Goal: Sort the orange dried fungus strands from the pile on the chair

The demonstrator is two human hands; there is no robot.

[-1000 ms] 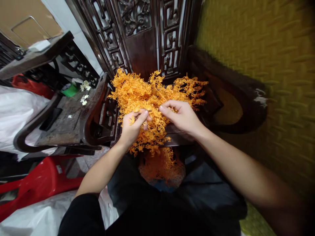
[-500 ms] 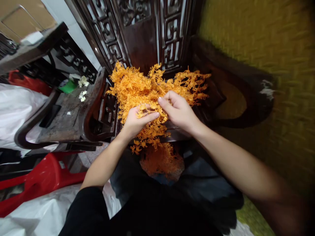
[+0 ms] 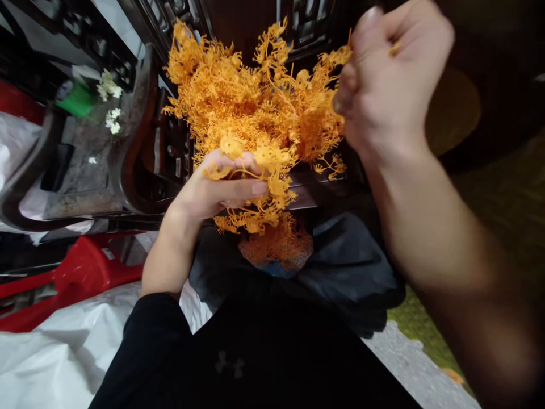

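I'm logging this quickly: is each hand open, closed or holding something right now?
Left hand: closed, holding an orange sprig under its thumb.
Right hand: closed; whether it holds the orange bit there cannot be told.

Backrest: carved, dark, upper centre
Chair: dusty, left
Plastic seat: red, lower left
Floor: grey, lower right

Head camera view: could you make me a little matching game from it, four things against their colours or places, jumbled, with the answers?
Things:
1. Left hand
2. Right hand
3. Tangled sprigs
4. Plastic seat

Descriptions:
A. curled, at the top right
B. red
C. holding sprigs, just left of centre
D. orange

Pairs: 1-C, 2-A, 3-D, 4-B
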